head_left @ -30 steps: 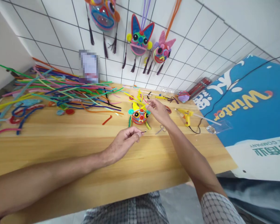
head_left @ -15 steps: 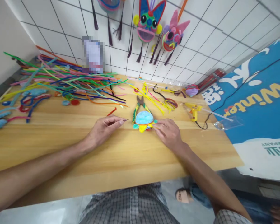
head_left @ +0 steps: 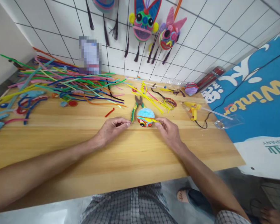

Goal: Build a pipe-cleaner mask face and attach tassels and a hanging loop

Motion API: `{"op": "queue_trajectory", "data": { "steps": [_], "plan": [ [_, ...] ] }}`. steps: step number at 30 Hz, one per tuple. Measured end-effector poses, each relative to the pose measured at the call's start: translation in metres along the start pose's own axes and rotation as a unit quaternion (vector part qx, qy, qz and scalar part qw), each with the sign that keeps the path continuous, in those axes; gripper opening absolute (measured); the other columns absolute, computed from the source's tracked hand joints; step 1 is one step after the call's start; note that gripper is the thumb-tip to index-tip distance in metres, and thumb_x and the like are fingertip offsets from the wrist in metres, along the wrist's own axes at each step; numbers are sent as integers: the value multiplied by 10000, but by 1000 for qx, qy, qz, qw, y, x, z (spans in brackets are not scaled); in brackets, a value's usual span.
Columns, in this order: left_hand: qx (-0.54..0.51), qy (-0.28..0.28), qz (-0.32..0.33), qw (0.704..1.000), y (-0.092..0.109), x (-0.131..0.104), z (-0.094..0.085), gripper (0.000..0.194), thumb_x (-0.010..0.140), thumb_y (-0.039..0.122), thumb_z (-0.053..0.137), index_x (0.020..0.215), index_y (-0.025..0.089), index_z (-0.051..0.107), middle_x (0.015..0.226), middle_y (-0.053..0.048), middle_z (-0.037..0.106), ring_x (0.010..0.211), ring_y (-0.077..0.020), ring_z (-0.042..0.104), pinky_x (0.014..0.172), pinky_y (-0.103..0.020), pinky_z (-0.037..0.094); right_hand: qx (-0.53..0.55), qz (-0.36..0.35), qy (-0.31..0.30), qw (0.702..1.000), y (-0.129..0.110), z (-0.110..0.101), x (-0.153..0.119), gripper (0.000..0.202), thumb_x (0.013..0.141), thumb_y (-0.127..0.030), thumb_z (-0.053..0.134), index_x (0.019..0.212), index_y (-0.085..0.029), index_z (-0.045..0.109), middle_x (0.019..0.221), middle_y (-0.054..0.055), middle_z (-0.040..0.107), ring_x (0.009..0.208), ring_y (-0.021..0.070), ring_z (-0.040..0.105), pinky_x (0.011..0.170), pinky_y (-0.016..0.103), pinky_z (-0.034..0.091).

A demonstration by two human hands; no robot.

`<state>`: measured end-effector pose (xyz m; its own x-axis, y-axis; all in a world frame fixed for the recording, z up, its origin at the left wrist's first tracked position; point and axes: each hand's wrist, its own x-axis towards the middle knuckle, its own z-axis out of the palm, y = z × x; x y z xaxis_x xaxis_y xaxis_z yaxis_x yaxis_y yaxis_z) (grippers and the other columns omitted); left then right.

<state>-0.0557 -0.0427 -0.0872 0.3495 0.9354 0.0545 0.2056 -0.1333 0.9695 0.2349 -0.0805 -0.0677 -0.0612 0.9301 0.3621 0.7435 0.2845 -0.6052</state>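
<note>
My left hand [head_left: 114, 129] pinches a thin dark strand [head_left: 132, 123] between thumb and fingertips, its tip pointing right. The strand is too small to name surely. In my right hand [head_left: 170, 130], the fingers grip the yellow edge of a small round pipe-cleaner ornament [head_left: 146, 113]. Its dome is light blue, and a face with black, red and yellow parts shows below an orange band. Strand and ornament are apart. Behind the ornament lie green-and-yellow handled pliers [head_left: 138, 102], partly hidden by it. A short red pipe-cleaner piece [head_left: 109, 112] rests beyond my left hand.
Many coloured pipe cleaners [head_left: 67, 79] are heaped at the back left of the wooden table [head_left: 121, 161]. A yellow glue gun [head_left: 193, 110] with a cord lies right. Finished masks [head_left: 144, 23] hang on the tiled wall. Another person's foot [head_left: 182, 196] is on the floor.
My right hand has tilted the ornament so its face shows more toward me. My left hand has moved slightly right and down with the strand, closer to the ornament.
</note>
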Motion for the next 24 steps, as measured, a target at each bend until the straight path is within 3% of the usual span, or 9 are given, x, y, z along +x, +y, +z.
{"op": "queue_trajectory", "data": {
  "steps": [3, 6, 10, 16, 24],
  "plan": [
    [2, 15, 21, 1000, -2, 5, 3, 330, 884, 499, 710, 935, 190, 813, 933, -62, 800, 870, -205, 702, 788, -294, 537, 121, 106, -24, 987, -2, 2, 6, 229, 924, -417, 685, 1027, -233, 774, 719, -14, 719, 634, 166, 614, 616, 296, 472],
    [-3, 34, 46, 998, -3, 6, 2, 273, 904, 438, 702, 933, 192, 816, 903, -61, 780, 833, -189, 687, 760, -287, 521, 249, 165, -40, 953, -4, 7, 16, 273, 837, -429, 755, 1009, -217, 771, 794, 9, 777, 704, 181, 690, 664, 304, 529],
    [-12, 50, 83, 995, -4, 5, -1, 195, 902, 370, 718, 932, 215, 833, 869, -54, 757, 807, -177, 667, 738, -283, 513, 302, 183, -39, 935, -5, 15, 36, 258, 757, -371, 801, 973, -231, 776, 828, 9, 791, 724, 172, 706, 710, 319, 557],
    [-10, 42, 86, 995, -9, 4, 0, 162, 900, 344, 728, 934, 234, 842, 862, -54, 754, 811, -176, 672, 740, -288, 518, 317, 202, 4, 927, 9, 23, 58, 231, 704, -311, 781, 920, -230, 766, 663, -38, 703, 620, 137, 630, 660, 300, 527],
    [-9, 33, 20, 999, -10, 4, -1, 229, 869, 408, 759, 942, 198, 812, 901, -59, 773, 818, -183, 690, 740, -290, 517, 410, 240, -36, 879, 20, 29, 58, 273, 669, -345, 825, 900, -221, 750, 719, -8, 737, 664, 148, 669, 678, 307, 537]
  ]
}}
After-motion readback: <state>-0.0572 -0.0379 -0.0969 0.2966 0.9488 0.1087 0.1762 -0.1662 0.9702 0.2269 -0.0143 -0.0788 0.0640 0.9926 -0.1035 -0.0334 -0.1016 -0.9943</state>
